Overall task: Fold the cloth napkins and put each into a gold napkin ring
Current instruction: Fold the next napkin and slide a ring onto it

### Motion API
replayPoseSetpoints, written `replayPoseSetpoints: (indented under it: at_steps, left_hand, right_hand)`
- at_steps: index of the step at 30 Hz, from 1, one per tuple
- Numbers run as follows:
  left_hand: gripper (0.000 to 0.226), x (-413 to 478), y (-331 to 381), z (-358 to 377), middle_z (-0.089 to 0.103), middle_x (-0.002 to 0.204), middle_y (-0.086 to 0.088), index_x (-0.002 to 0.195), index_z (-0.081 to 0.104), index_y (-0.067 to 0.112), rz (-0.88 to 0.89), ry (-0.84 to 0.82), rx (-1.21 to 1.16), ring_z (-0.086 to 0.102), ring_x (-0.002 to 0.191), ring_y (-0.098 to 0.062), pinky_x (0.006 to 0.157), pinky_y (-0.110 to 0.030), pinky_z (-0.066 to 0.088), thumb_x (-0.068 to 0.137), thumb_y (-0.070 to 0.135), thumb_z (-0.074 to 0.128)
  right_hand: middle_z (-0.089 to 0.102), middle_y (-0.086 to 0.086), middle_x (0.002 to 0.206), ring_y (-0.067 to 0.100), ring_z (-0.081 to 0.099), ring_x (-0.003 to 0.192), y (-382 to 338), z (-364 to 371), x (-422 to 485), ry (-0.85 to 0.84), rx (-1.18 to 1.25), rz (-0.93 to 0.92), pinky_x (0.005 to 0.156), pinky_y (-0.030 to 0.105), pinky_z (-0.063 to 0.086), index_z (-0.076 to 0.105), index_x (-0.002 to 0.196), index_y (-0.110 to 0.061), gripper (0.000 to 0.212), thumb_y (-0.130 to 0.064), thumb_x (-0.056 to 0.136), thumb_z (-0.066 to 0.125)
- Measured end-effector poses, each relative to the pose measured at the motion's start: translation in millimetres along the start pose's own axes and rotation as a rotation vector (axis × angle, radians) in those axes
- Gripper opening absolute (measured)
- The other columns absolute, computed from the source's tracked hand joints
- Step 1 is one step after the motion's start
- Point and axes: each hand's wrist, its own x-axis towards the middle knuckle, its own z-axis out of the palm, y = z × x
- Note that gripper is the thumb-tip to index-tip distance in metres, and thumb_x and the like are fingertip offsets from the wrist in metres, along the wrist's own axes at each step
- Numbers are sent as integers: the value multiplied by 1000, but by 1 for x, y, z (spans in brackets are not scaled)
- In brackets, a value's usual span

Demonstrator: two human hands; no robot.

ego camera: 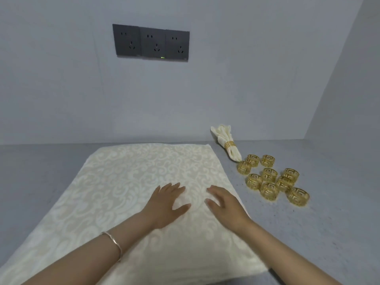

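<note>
Hands are lying flat on the cream napkin (115, 182), the left hand (164, 204) and right hand (226, 206) side by side with straight fingers, gripping nothing. Napkin is lying spread on the grey table (318, 233). Loose gold rings (269, 177) are sitting to its right, near one rolled napkin (223, 136) wearing a ring (229, 145).

place: a plain indoor room, kind not sure | wall (226, 79): bare and pale, meets a side wall in a corner | plugs: three dark wall sockets (151, 43) in a row | table (329, 233): flat grey top right against the wall
</note>
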Motion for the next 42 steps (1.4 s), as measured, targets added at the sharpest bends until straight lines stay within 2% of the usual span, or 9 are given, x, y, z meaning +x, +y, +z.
replayPoseSetpoints:
  at_steps: [5, 12, 18, 24, 28, 31, 36, 39, 42]
  left_hand:
    - [89, -69, -6, -4, 1, 159, 14, 151, 9, 38, 62, -79, 24, -6, 147, -8, 118, -33, -8, 73, 81, 16]
    - [86, -127, -4, -7, -4, 156, 22, 150, 8, 44, 164, -164, 25, -10, 143, 1, 117, -28, -10, 77, 82, 33]
    - [74, -138, -1, -11, 13, 156, 24, 147, 21, 45, 185, -114, 18, 2, 144, 1, 118, -27, 6, 82, 76, 39]
    - [43, -145, -5, -29, 33, 149, 24, 143, 38, 39, 201, -91, 77, 27, 138, 2, 111, -19, 23, 100, 36, 41]
    - [23, -147, -26, -65, 67, 109, 16, 110, 67, 27, 69, -109, 98, 60, 99, -5, 87, -24, 45, 99, 28, 47]
    - [34, -149, -52, -83, 49, 63, 8, 68, 52, 17, -19, -83, 122, 44, 59, -9, 60, -25, 34, 97, 34, 51]
    - [51, -148, -79, -96, 29, 57, 6, 55, 32, 19, -88, -41, -113, 26, 52, -10, 58, -25, 24, 89, 39, 64]
    - [61, -147, -74, -106, 18, 58, 6, 54, 22, 20, -63, -121, -250, 16, 51, -14, 57, -28, 14, 84, 40, 70]
    - [50, -145, -66, -110, 16, 68, 12, 53, 38, 17, -25, -233, -303, 28, 50, -23, 56, -16, 27, 88, 42, 63]
  right_hand:
    - [31, -22, 146, -4, 19, 139, -14, 4, -60, -184, -280, -204, 115, 19, 16, 46, 136, -36, 54, -59, 87, 47]
    - [41, -30, 139, -14, 28, 132, -27, -2, -112, -263, -346, -370, 108, 9, 21, 54, 127, -43, 64, -79, 77, 36]
    - [59, -20, 126, -4, 50, 118, -43, -9, -118, -208, -537, -477, 94, 1, 27, 65, 120, -28, 38, -49, 92, 49]
    - [72, -11, 93, 6, 65, 83, -53, -8, -113, -102, -428, -390, 79, 30, 51, 67, 105, -26, 18, -30, 93, 54]
    - [70, -17, 99, 0, 62, 90, -48, -24, -101, -168, -539, -320, 76, 19, 46, 72, 104, -30, 23, -40, 94, 53]
    - [55, -6, 58, 10, 49, 53, -47, -43, -87, -263, -385, -202, 58, 28, 33, 59, 65, -20, 37, -37, 96, 51]
    - [22, -8, 52, 6, 20, 47, -68, -66, -76, -371, -159, -176, 51, 18, 19, 35, 56, -9, 47, -29, 94, 55]
    - [43, -10, 47, 3, 32, 42, -75, -80, -71, -380, -86, -130, 49, 13, 28, 68, 64, -7, 28, -26, 85, 68]
    - [68, -10, 64, -1, 52, 52, -77, -83, -69, -472, -99, -71, 61, 11, 39, 77, 76, -22, 9, -26, 81, 72]
